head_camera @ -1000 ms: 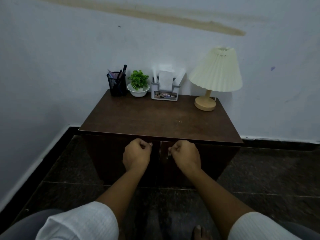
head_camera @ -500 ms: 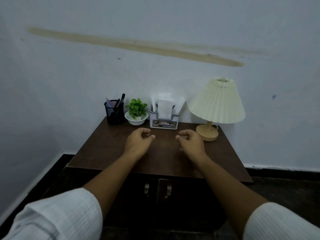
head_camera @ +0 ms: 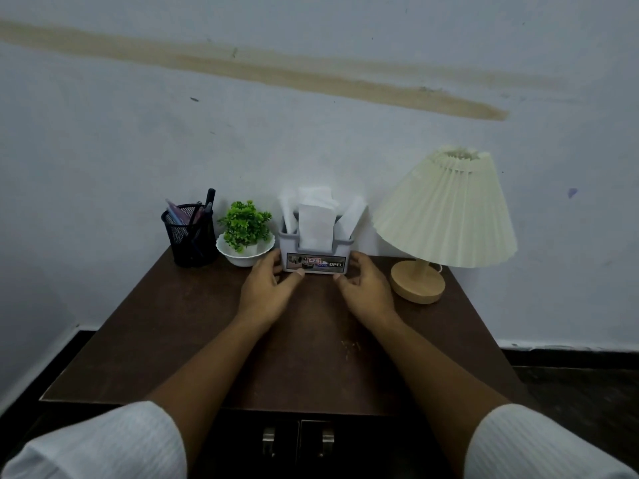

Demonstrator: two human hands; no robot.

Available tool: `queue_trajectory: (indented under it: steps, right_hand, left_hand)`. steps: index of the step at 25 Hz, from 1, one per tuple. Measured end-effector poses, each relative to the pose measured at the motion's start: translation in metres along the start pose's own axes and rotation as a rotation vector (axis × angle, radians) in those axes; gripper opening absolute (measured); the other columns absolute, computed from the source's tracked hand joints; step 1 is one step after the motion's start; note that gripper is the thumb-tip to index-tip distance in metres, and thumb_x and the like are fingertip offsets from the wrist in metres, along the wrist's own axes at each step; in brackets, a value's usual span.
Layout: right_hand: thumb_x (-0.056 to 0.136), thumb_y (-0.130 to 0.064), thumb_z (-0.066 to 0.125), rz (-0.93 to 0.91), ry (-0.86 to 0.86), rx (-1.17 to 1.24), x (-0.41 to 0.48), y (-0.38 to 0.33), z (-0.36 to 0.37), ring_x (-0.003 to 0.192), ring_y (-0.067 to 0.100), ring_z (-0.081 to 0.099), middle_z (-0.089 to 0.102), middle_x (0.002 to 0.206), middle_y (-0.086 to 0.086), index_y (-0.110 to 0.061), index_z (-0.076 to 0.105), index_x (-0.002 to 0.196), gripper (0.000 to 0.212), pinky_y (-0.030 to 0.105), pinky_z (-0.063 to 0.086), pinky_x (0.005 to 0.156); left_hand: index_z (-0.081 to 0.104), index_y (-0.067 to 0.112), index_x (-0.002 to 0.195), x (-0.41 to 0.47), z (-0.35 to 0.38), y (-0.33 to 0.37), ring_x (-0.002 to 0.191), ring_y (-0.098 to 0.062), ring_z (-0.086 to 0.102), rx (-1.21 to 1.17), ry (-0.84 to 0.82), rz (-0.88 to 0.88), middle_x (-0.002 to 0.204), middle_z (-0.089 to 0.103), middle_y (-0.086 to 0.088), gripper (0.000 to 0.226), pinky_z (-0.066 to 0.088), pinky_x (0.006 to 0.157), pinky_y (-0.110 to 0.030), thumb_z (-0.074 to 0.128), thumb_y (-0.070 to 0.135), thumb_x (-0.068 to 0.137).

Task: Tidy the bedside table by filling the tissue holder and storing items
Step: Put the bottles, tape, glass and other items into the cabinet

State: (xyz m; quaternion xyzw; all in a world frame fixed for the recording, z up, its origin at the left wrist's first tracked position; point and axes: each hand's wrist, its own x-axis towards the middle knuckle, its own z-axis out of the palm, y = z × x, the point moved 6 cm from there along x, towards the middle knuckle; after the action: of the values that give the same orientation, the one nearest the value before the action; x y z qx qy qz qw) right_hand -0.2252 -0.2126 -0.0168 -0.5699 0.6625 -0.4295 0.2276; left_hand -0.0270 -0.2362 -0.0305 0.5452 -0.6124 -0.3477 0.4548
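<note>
A grey tissue holder (head_camera: 316,252) with a printed label stands at the back of the brown bedside table (head_camera: 193,326), against the wall. White tissues (head_camera: 315,223) stick up out of it. My left hand (head_camera: 266,292) cups its left lower side, thumb at the front bottom edge. On the holder's right side, my right hand (head_camera: 363,288) has its fingertips at the bottom corner. Both hands touch the holder, which rests on the table.
A black mesh pen cup (head_camera: 189,235) and a small green plant in a white bowl (head_camera: 245,245) stand left of the holder. A cream pleated lamp (head_camera: 446,216) on a wooden base is at the right. Two closed cabinet doors with metal handles (head_camera: 298,442) lie below.
My hands left the cabinet door handles, rose over the tabletop and reached back to the tissue holder, opening from fists to clasp its two sides. The view tilted up.
</note>
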Motion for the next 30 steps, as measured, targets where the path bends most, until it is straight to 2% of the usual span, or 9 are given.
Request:
queue_trajectory:
  steps: [4, 8, 12, 16, 18, 20, 22, 24, 30]
  right_hand:
    - [0.093, -0.018, 0.067, 0.018, 0.062, 0.011, -0.001, 0.005, -0.004, 0.097, 0.017, 0.069, 0.07, 0.121, 0.0, -0.022, 0.057, 0.135, 0.044, 0.035, 0.056, 0.09]
    - [0.091, -0.018, 0.065, 0.019, 0.047, -0.026, -0.001, 0.002, -0.002, 0.099, 0.02, 0.07, 0.072, 0.113, 0.002, -0.025, 0.059, 0.132, 0.042, 0.034, 0.055, 0.089]
    - [0.09, -0.024, 0.068, 0.014, 0.134, -0.033, -0.014, 0.0, -0.003, 0.091, 0.014, 0.067, 0.059, 0.125, -0.004, -0.024, 0.055, 0.134, 0.047, 0.037, 0.055, 0.09]
    - [0.092, -0.026, 0.069, -0.119, 0.052, -0.054, -0.032, -0.015, 0.019, 0.091, 0.002, 0.063, 0.06, 0.124, -0.009, -0.026, 0.058, 0.131, 0.041, 0.036, 0.056, 0.089]
    - [0.091, -0.027, 0.068, -0.214, -0.075, -0.084, -0.036, -0.031, 0.047, 0.101, 0.005, 0.062, 0.063, 0.124, -0.008, -0.026, 0.059, 0.129, 0.039, 0.034, 0.054, 0.093]
    - [0.092, -0.028, 0.066, -0.276, -0.142, -0.114, -0.035, -0.046, 0.069, 0.114, 0.01, 0.061, 0.063, 0.129, -0.005, -0.024, 0.057, 0.134, 0.043, 0.034, 0.051, 0.099]
    - [0.091, -0.031, 0.065, -0.305, -0.175, -0.156, -0.03, -0.059, 0.088, 0.125, 0.016, 0.057, 0.061, 0.137, -0.002, -0.022, 0.052, 0.14, 0.051, 0.038, 0.047, 0.106]
    - [0.089, -0.036, 0.065, -0.331, -0.203, -0.248, -0.023, -0.067, 0.102, 0.13, 0.021, 0.055, 0.059, 0.141, 0.001, -0.021, 0.045, 0.145, 0.062, 0.039, 0.044, 0.108]
    - [0.088, -0.035, 0.065, -0.333, -0.219, -0.345, -0.014, -0.066, 0.117, 0.135, 0.026, 0.05, 0.053, 0.147, 0.004, -0.019, 0.035, 0.151, 0.071, 0.041, 0.041, 0.111]
  left_hand:
    - [0.05, 0.023, 0.146, 0.001, 0.005, 0.003, 0.119, -0.006, 0.058, 0.028, -0.041, 0.055, 0.138, 0.059, 0.002, 0.061, 0.046, 0.104, -0.028, 0.072, 0.025, 0.09]
    - [0.049, 0.024, 0.147, 0.002, 0.004, 0.004, 0.123, -0.009, 0.058, 0.056, -0.048, 0.072, 0.14, 0.059, 0.002, 0.062, 0.046, 0.105, -0.03, 0.072, 0.023, 0.089]
    - [0.05, 0.016, 0.147, -0.007, -0.003, 0.003, 0.125, -0.012, 0.057, 0.009, -0.042, 0.048, 0.143, 0.057, 0.002, 0.06, 0.047, 0.108, -0.032, 0.071, 0.018, 0.091]
    - [0.071, 0.018, 0.122, -0.023, -0.046, -0.004, 0.096, -0.002, 0.063, 0.123, 0.089, 0.055, 0.12, 0.067, 0.005, 0.03, 0.046, 0.078, -0.007, 0.07, 0.017, 0.092]
    - [0.074, 0.021, 0.107, -0.024, -0.082, -0.012, 0.078, -0.003, 0.06, 0.155, 0.26, 0.029, 0.105, 0.07, 0.003, 0.015, 0.048, 0.068, -0.017, 0.068, 0.019, 0.093]
    - [0.07, 0.019, 0.112, -0.018, -0.105, -0.023, 0.085, -0.011, 0.064, 0.11, 0.373, -0.032, 0.108, 0.07, -0.001, 0.019, 0.054, 0.078, -0.03, 0.066, 0.018, 0.094]
    - [0.059, 0.016, 0.135, -0.008, -0.107, -0.031, 0.112, -0.017, 0.063, 0.092, 0.337, -0.073, 0.131, 0.063, -0.001, 0.042, 0.051, 0.096, -0.035, 0.066, 0.017, 0.094]
    - [0.045, 0.018, 0.15, 0.002, -0.101, -0.035, 0.127, -0.017, 0.056, 0.092, 0.254, -0.105, 0.145, 0.054, -0.001, 0.061, 0.046, 0.106, -0.039, 0.066, 0.017, 0.092]
    - [0.047, 0.033, 0.148, 0.012, -0.095, -0.04, 0.124, -0.011, 0.059, 0.063, 0.135, -0.099, 0.135, 0.063, 0.003, 0.07, 0.047, 0.108, -0.044, 0.059, 0.02, 0.081]
